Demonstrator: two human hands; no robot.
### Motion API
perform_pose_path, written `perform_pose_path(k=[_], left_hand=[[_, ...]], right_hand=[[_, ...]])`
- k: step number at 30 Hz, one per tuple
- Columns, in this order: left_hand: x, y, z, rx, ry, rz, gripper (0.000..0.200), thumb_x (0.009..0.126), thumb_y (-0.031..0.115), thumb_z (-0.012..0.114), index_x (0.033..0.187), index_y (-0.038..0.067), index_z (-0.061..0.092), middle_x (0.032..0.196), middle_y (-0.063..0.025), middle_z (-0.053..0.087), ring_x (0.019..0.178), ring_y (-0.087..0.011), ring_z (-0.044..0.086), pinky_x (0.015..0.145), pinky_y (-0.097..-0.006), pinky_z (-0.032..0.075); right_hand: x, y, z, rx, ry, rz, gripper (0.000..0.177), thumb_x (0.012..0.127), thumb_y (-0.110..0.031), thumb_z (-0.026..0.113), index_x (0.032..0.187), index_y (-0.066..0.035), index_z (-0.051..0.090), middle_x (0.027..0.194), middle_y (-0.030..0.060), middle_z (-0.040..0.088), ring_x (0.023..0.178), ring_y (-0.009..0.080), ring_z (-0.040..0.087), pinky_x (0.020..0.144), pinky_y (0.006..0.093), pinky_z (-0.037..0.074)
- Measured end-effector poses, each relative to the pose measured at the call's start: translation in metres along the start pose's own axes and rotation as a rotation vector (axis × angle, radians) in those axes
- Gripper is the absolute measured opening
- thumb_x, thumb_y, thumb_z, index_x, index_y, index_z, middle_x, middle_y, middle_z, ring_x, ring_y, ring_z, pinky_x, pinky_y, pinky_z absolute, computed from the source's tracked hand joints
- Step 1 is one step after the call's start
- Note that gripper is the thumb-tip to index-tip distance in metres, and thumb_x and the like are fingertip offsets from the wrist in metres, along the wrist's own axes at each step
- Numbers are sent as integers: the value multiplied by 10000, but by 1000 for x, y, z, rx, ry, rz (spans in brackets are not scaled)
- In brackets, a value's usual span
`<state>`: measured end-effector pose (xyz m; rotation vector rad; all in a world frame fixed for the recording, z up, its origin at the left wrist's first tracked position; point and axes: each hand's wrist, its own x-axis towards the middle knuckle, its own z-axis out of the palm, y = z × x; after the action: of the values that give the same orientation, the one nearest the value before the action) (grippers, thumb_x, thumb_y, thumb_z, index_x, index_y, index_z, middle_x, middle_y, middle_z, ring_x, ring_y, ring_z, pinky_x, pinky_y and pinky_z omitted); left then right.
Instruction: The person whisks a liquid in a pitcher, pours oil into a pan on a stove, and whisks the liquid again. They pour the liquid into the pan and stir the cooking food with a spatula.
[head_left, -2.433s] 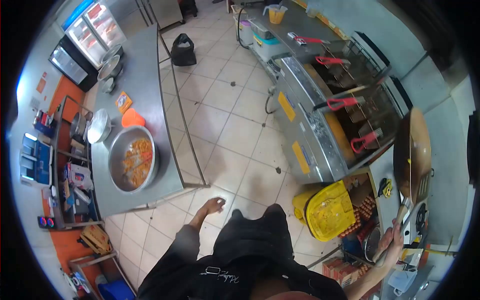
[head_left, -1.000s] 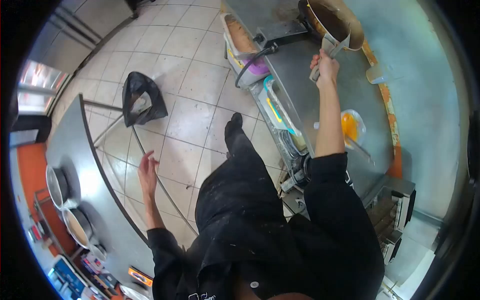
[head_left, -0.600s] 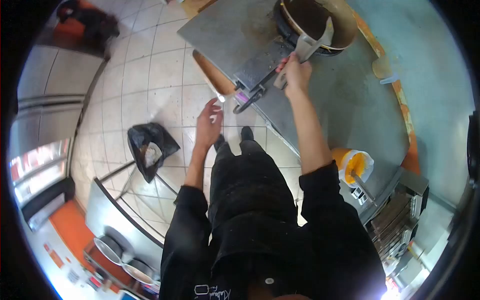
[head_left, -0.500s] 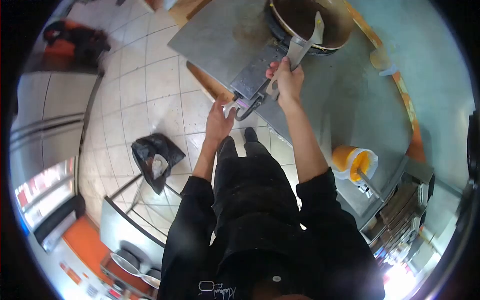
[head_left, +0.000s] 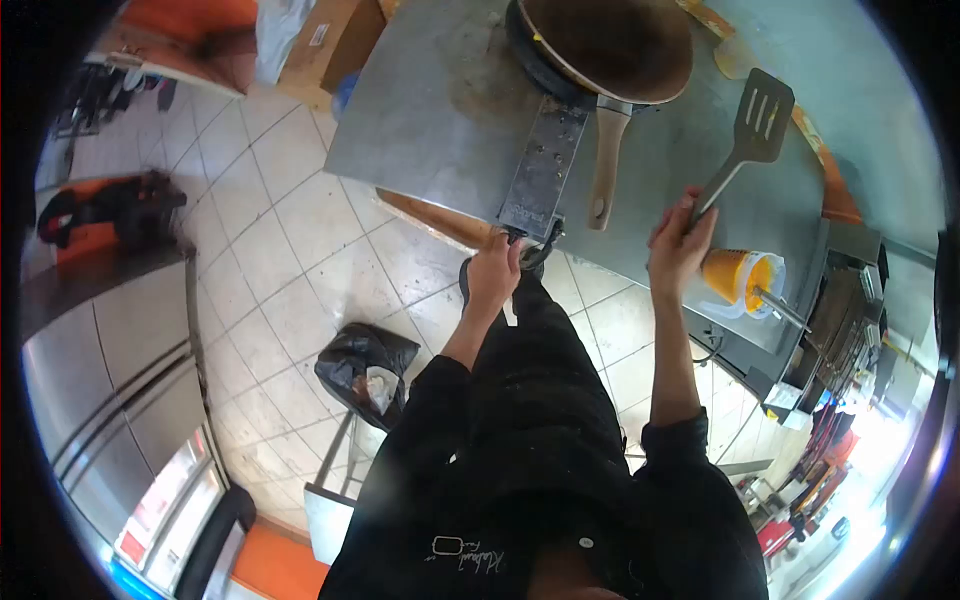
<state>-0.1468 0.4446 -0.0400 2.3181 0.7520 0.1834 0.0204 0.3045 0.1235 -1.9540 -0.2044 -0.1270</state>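
Note:
My right hand [head_left: 682,245] is closed around the handle of a slotted spatula [head_left: 765,115], its dark blade raised over the metal counter. My left hand [head_left: 492,270] is at the front end of a portable gas burner [head_left: 540,170], fingers closed at its control knob [head_left: 515,235], which they mostly cover. A frying pan [head_left: 610,45] with a brown inside sits on the burner, its beige handle [head_left: 605,170] pointing toward me. Near my right hand stands a plastic jug [head_left: 735,275] of orange-yellow mixture with a metal utensil [head_left: 780,307] in it.
The metal counter [head_left: 420,110] has a corner at the left, above a wooden shelf edge [head_left: 430,215]. A black bag [head_left: 360,350] stands on the tiled floor [head_left: 290,230]. A cardboard box [head_left: 330,45] is at the far left, dark kitchen equipment [head_left: 850,310] at the right.
My right hand has left the pan handle and moved right with the spatula, which was over the pan. My left hand stays by the burner's front. The view has shifted.

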Motion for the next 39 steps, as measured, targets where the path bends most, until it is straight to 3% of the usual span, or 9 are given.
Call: perform_pose_path(k=[4,15,17,19,20,27,29,37,39], left_hand=[[-7,-16,26,-887,-104,-276,361,969,306,536,965,-46,612,738,-120,665,636,-162,667,584,-282,556],[-9,-16,40,-1818,-275,-650,477,963,444,501,905,-14,623,786,-77,631,650,-157,614,659,-300,493],[-7,-14,32,-1838,-267,-658,457,955,430,524,887,-10,626,782,-78,631,645,-153,615,628,-311,498],[-6,-9,24,-1080,-201,-521,382,943,371,556,855,4,618,798,-101,650,642,-186,633,584,-329,499],[-4,-12,20,-508,71,-100,266,905,297,604,808,50,606,730,-92,636,595,-247,621,529,-357,502],[3,-22,17,174,240,373,163,843,220,608,745,97,567,640,-35,524,564,-183,571,749,-360,421],[2,-24,23,184,267,379,151,835,216,605,747,98,569,641,-33,524,563,-177,571,766,-371,408],[1,-25,10,-278,265,234,138,859,206,628,776,102,590,752,-57,605,611,-223,618,732,-389,453],[-5,-14,11,-729,34,-177,190,896,244,630,911,60,586,740,-40,639,703,-220,662,678,-350,488]], right_hand=[[-1,-20,-24,-205,2,9,207,990,-156,479,1133,-31,561,701,-8,469,598,69,397,541,236,348],[-60,-76,26,-213,-366,81,244,946,-105,545,1180,-44,580,661,-32,395,596,57,333,531,239,285],[-74,-67,42,-263,-488,85,285,940,-121,554,1198,-1,558,698,-4,486,632,70,412,566,240,360],[-91,-62,58,-324,-504,-9,314,938,-119,553,1208,39,534,734,28,532,645,83,449,581,243,387],[-99,-60,62,-296,-507,2,330,936,-117,553,1219,50,522,743,37,536,642,87,454,580,242,387],[-97,-52,61,-440,-419,-103,396,934,-91,525,1296,55,461,928,179,616,747,190,577,665,322,464],[-92,-17,64,-640,-365,-532,443,926,-57,503,1346,47,411,1117,239,579,898,309,600,756,408,471],[-74,55,104,-686,-416,-332,524,872,-12,543,1382,-83,446,981,179,467,868,338,550,747,439,462],[-67,62,104,-692,-421,-338,517,869,-16,552,1372,-92,461,995,179,466,876,341,548,743,440,463]])
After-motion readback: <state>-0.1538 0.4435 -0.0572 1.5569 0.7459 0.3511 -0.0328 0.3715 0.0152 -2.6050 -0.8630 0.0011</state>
